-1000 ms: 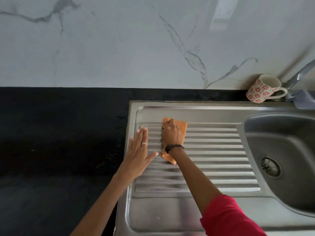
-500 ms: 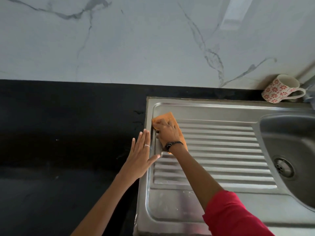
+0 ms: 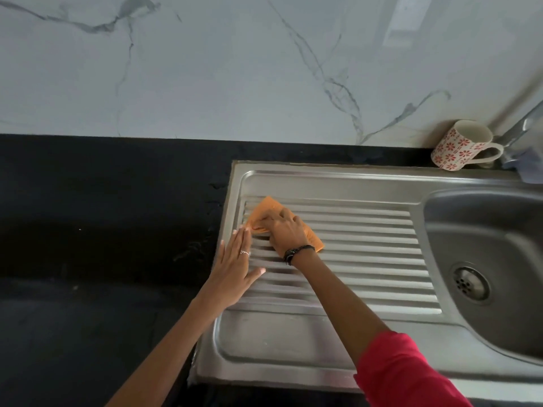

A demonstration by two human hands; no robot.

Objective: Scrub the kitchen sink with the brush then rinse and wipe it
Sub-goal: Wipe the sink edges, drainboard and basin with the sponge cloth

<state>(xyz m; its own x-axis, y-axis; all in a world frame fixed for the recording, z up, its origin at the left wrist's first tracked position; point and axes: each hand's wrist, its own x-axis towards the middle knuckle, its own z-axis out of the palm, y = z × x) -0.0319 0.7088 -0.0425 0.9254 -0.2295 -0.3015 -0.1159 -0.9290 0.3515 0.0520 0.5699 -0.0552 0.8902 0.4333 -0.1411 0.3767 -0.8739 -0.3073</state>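
A stainless steel sink with a ribbed draining board lies set into a black counter. Its bowl with a round drain is at the right. My right hand presses an orange cloth flat on the far left ribs of the draining board. My left hand rests flat, fingers together, on the left rim of the sink beside the cloth. No brush is in view.
A white mug with red flowers lies tilted at the back right corner, next to the tap's base. The black counter stretches to the left. A marble wall rises behind.
My right hand has slid the orange cloth from the middle of the ribs to the far left corner, then slightly back toward me. The left hand has stayed on the sink's left rim.
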